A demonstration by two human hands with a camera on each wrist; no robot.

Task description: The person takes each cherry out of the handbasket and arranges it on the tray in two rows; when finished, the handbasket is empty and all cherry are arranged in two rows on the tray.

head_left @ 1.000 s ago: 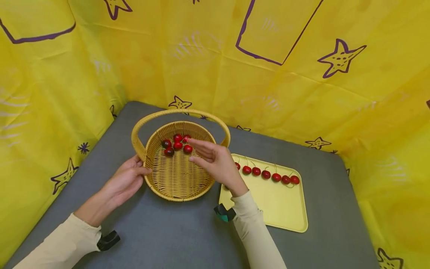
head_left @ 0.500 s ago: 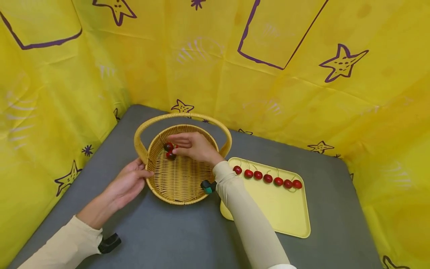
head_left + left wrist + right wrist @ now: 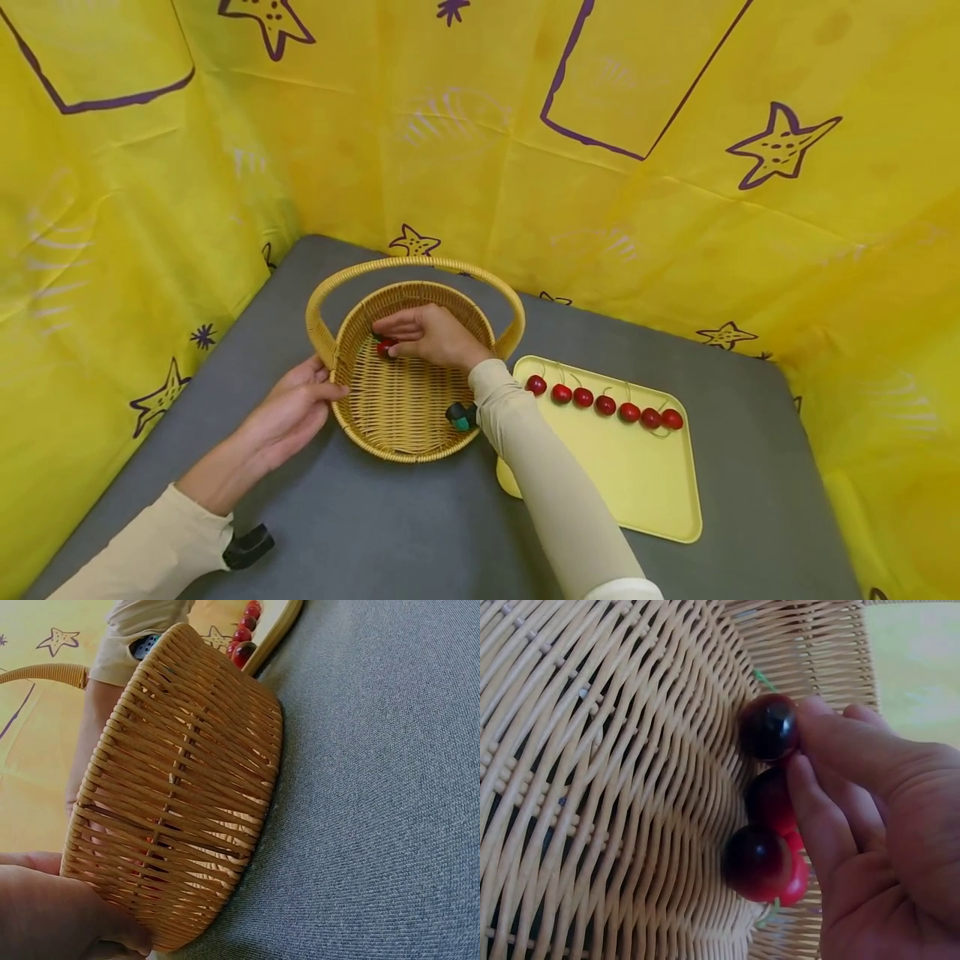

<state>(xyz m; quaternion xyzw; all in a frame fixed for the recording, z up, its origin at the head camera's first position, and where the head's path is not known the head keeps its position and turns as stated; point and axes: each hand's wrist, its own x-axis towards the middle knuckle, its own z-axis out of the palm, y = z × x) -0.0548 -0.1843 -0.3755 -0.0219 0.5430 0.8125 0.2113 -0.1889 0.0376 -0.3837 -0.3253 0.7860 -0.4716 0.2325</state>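
Down inside the wicker basket (image 3: 397, 400), the right hand (image 3: 431, 333) lies over a small cluster of cherries (image 3: 769, 817), its fingers (image 3: 832, 750) curled against them. The right wrist view shows four cherries bunched together at the fingertips: two dark ones at the top and bottom of the bunch, one dark red between them, and a brighter red one partly hidden below. Whether the fingers actually pinch a cherry or only press against the bunch cannot be told. From the head camera only one red cherry shows beside the fingers; the hand covers the others.

The left hand (image 3: 288, 408) holds the basket's near left rim, thumb over the edge and fingers against the outer wall, as the left wrist view also shows.

Just right of the basket a pale yellow tray (image 3: 637, 492) lies on the grey table (image 3: 375, 533). Seven red cherries (image 3: 604, 405) sit in one row along its far edge, stems pointing up. Yellow sheets (image 3: 675, 208) printed with purple stars surround the table.
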